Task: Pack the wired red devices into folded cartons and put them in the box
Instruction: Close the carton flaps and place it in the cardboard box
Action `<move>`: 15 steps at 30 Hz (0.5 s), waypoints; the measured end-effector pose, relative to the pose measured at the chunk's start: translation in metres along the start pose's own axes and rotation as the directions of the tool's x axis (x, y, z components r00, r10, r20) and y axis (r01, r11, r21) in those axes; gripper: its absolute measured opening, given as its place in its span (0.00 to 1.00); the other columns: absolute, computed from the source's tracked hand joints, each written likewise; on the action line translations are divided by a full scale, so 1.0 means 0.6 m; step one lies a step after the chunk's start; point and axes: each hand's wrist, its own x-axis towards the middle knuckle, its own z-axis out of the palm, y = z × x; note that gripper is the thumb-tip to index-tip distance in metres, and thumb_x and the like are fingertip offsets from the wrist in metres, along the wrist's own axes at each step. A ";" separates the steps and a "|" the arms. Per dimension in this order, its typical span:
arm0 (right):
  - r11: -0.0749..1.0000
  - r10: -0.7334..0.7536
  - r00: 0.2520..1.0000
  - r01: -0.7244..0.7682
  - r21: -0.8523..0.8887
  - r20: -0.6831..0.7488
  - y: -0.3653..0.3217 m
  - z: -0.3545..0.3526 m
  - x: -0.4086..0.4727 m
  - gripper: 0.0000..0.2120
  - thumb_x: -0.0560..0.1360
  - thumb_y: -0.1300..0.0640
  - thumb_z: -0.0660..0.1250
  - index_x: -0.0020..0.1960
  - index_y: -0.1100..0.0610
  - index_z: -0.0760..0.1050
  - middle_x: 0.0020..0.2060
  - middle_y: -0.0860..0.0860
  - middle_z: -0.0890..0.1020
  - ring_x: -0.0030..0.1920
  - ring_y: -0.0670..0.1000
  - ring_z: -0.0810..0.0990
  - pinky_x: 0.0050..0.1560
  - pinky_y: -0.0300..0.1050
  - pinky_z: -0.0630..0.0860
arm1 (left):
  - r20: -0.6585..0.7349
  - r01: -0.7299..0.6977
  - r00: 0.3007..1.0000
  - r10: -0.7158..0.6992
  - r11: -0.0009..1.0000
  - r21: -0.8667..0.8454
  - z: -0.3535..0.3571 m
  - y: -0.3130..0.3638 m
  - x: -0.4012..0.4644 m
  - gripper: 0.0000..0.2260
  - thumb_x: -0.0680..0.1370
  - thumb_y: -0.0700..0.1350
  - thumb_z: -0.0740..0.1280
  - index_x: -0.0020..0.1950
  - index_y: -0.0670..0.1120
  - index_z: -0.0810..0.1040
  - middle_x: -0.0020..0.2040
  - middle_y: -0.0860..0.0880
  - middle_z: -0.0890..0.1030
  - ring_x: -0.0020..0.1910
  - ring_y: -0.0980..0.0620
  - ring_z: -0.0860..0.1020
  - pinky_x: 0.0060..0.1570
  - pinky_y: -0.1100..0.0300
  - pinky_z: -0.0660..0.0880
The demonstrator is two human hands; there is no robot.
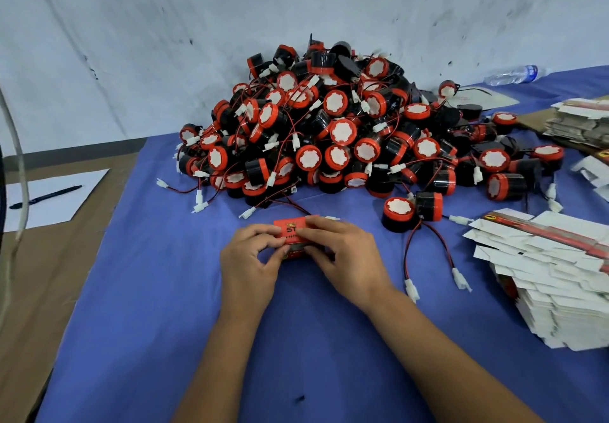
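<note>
Red carton (294, 232) lying between both hands at near middle of blue worktop (158, 290), long axis running left-right; left hand (252, 259) pinching its left end, right hand (342, 254) gripping right end and top — printed face pointing up; one carton being held; device heap (356, 126) beyond, too many to count; two flat-carton stacks (557, 277) sitting right.

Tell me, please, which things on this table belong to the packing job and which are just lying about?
Part of the job:
- red carton, held by left hand and right hand
- pile of wired red devices
- stack of flat cartons

Just lying about:
- pen on a white sheet
- plastic water bottle
</note>
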 end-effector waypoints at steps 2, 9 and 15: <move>0.999 -0.005 1.000 0.005 -0.037 -0.002 -0.002 0.001 0.000 0.13 0.76 0.58 0.75 0.61 0.51 0.85 0.62 0.50 0.84 0.58 0.57 0.83 0.53 0.54 0.83 | 0.015 -0.030 0.999 0.030 0.999 0.044 0.003 -0.001 -0.001 0.05 0.72 0.37 0.80 0.45 0.43 0.87 0.52 0.53 0.84 0.54 0.53 0.81 0.58 0.59 0.77; 0.990 0.019 0.998 -0.010 -0.139 0.063 -0.016 0.001 -0.002 0.12 0.79 0.60 0.70 0.61 0.54 0.85 0.64 0.50 0.82 0.66 0.60 0.77 0.51 0.57 0.82 | 0.062 -0.079 0.995 0.073 0.992 0.095 0.014 -0.005 0.000 0.12 0.72 0.38 0.80 0.54 0.43 0.84 0.62 0.46 0.83 0.63 0.48 0.78 0.64 0.54 0.75; 0.980 0.102 0.934 -0.035 -0.195 0.341 -0.042 -0.036 0.026 0.14 0.81 0.57 0.63 0.63 0.52 0.82 0.64 0.48 0.80 0.63 0.55 0.75 0.57 0.52 0.74 | 0.286 0.085 0.954 -0.085 0.996 0.011 -0.015 0.026 0.032 0.16 0.68 0.42 0.83 0.39 0.55 0.77 0.48 0.56 0.85 0.48 0.55 0.83 0.47 0.60 0.80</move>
